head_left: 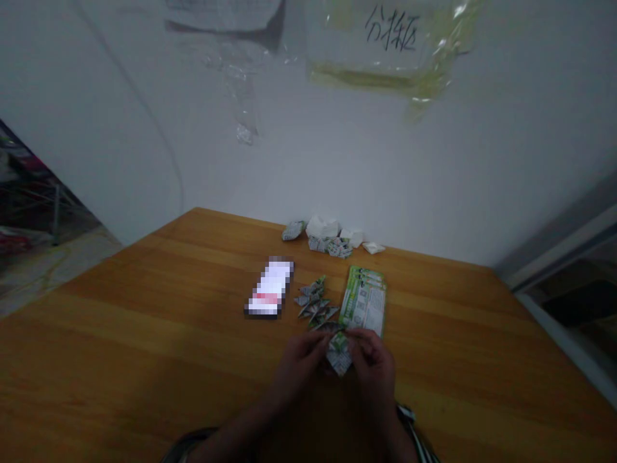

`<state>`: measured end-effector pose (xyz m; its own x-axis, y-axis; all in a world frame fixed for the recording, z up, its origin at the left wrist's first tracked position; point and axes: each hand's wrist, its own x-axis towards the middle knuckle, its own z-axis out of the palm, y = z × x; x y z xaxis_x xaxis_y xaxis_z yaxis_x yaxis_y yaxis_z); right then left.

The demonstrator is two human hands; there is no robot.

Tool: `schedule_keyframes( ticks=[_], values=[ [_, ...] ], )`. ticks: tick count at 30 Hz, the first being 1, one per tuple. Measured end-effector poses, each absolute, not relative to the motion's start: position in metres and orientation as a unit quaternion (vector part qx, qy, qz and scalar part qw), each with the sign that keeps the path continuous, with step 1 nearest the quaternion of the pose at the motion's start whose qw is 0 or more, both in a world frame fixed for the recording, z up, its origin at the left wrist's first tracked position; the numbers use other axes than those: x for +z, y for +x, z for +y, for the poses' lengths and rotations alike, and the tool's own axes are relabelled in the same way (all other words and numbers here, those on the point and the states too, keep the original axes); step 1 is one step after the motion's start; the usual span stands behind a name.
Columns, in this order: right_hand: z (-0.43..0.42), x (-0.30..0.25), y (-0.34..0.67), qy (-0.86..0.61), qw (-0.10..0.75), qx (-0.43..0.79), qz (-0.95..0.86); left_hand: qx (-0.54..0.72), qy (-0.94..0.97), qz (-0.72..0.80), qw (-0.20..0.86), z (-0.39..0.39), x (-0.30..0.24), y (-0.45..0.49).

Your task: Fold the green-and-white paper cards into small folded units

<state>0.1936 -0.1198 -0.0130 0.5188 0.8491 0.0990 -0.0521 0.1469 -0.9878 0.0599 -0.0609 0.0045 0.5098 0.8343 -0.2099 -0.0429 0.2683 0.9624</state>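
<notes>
Near the front of the wooden table, a piece of printed paper (340, 360), folded to a point at its lower end, is held between my two hands. My left hand (303, 355) pinches its left upper edge with thumb and fingers. On the other side, my right hand (373, 360) pinches the right upper edge. Just beyond my hands lie several small folded paper pieces (315, 301) with pointed tips, printed in grey and green. A stack of green and white printed sheets (365, 296) rests right behind my right hand.
A phone (270, 287) with a lit, blurred screen lies left of the folded pieces on the wooden table (168, 289). Along the wall sit several white and printed folded papers (322, 227). A taped paper sign (393, 32) hangs on the wall.
</notes>
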Motion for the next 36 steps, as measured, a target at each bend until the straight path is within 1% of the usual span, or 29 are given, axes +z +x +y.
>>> schedule_keyframes(
  ticks=[3, 5, 9, 12, 17, 21, 23, 25, 28, 30, 32, 36],
  values=[
    [-0.118, -0.014, 0.197, -0.555, 0.657, 0.346, -0.375, 0.293, 0.463, 0.369, 0.751, -0.057, -0.001, 0.06],
    [-0.116, -0.015, 0.203, -0.555, 0.63, 0.366, -0.4, 0.288, 0.436, 0.364, 0.771, -0.054, -0.004, 0.06],
    [-0.114, -0.015, 0.213, -0.56, 0.577, 0.381, -0.457, 0.276, 0.424, 0.35, 0.788, -0.049, -0.008, 0.058],
    [-0.115, -0.011, 0.214, -0.536, 0.56, 0.427, -0.465, 0.267, 0.45, 0.337, 0.783, -0.05, -0.007, 0.059],
    [-0.116, -0.006, 0.203, -0.517, 0.556, 0.457, -0.463, 0.302, 0.471, 0.338, 0.756, -0.055, 0.001, 0.06],
    [-0.116, -0.011, 0.192, -0.555, 0.569, 0.41, -0.447, 0.327, 0.523, 0.355, 0.702, -0.057, 0.007, 0.059],
    [-0.117, -0.013, 0.191, -0.59, 0.546, 0.372, -0.465, 0.333, 0.555, 0.384, 0.659, -0.055, 0.01, 0.057],
    [-0.119, -0.013, 0.193, -0.615, 0.503, 0.342, -0.502, 0.31, 0.599, 0.396, 0.623, -0.052, 0.011, 0.054],
    [-0.121, -0.009, 0.201, -0.624, 0.447, 0.303, -0.565, 0.253, 0.675, 0.371, 0.586, -0.049, 0.013, 0.05],
    [-0.122, -0.007, 0.206, -0.623, 0.431, 0.299, -0.58, 0.239, 0.705, 0.347, 0.57, -0.049, 0.014, 0.048],
    [-0.123, -0.007, 0.207, -0.618, 0.44, 0.322, -0.567, 0.246, 0.715, 0.344, 0.557, -0.05, 0.013, 0.048],
    [-0.123, -0.007, 0.205, -0.565, 0.502, 0.382, -0.531, 0.286, 0.702, 0.379, 0.531, -0.051, 0.011, 0.05]
  ],
)
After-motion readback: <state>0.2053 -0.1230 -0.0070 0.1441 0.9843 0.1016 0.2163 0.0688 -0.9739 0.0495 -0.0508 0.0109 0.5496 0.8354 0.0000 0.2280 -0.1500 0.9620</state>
